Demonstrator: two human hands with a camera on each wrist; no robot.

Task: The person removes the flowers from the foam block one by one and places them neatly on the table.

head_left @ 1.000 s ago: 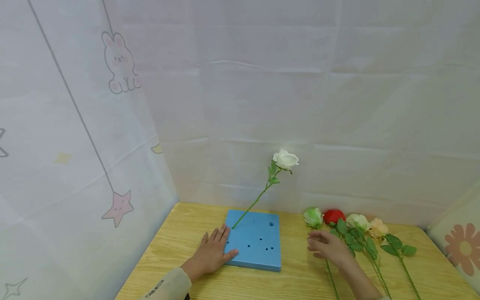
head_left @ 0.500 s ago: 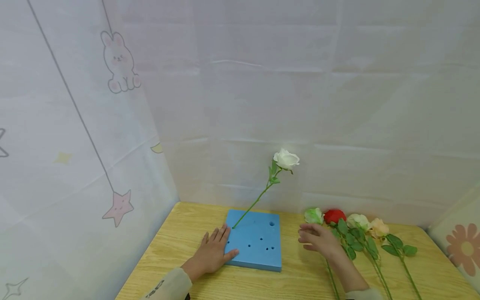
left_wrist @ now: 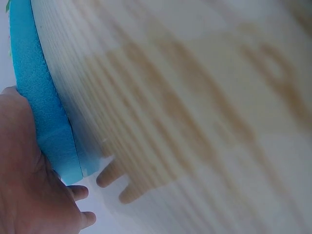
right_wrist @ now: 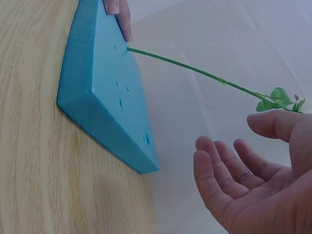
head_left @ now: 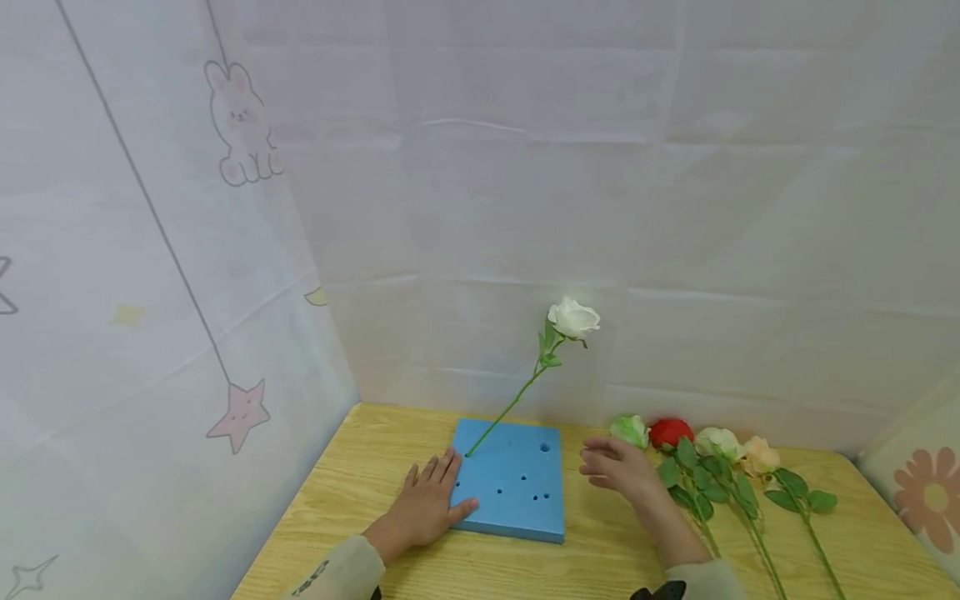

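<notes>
A blue foam block (head_left: 517, 517) with several small holes lies on the table. My left hand (head_left: 426, 504) rests flat on its left edge, fingers spread and thumb along the near side. From a hole near those fingertips a white rose (head_left: 573, 318) rises on a long green stem (head_left: 510, 408), leaning to the right. In the air right of the block is my right hand (head_left: 618, 471), its fingers loosely bent and holding nothing; the right wrist view shows the bare palm (right_wrist: 263, 200). In the left wrist view the left hand (left_wrist: 29, 170) touches the block's side (left_wrist: 44, 97).
To the right lie a green-white rose (head_left: 630, 431), a red rose (head_left: 671, 432), a cream rose (head_left: 717, 443) and a peach rose (head_left: 760, 455), stems toward me. The right forearm hides part of the green-white rose's stem. A pale cloth wall (head_left: 480, 208) stands behind the table (head_left: 397, 433).
My right hand has moved left, away from the lying roses and closer to the block. The left hand, the block and the standing white rose have stayed put.
</notes>
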